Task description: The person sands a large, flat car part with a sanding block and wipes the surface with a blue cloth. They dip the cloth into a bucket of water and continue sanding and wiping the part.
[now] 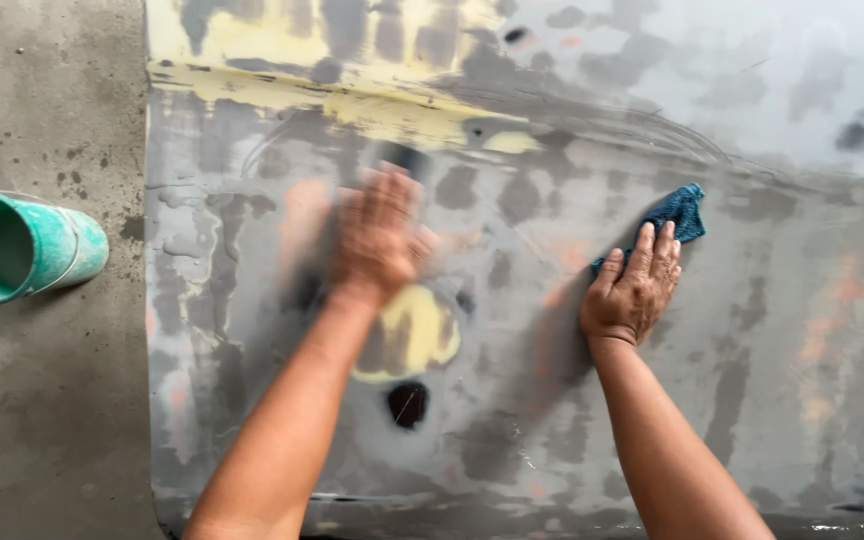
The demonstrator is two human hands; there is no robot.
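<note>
Left hand (pixel 380 235), motion-blurred, grip unclear, rubs grey primed panel (pixel 752 330); right hand (pixel 637 285) presses blue cloth (pixel 674 215) flat, fingers spread, bracing. Green bucket (pixel 17 247) left of panel.

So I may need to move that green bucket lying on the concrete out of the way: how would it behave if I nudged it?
The green bucket lies on its side, so a nudge would probably set it rolling, likely in a curve given its tapered wall. It looks like thin plastic with nothing visible inside, so probably light. The rough concrete floor may stop it quickly.

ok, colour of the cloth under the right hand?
Dark blue cloth, pinned by the right hand; head view.
</note>
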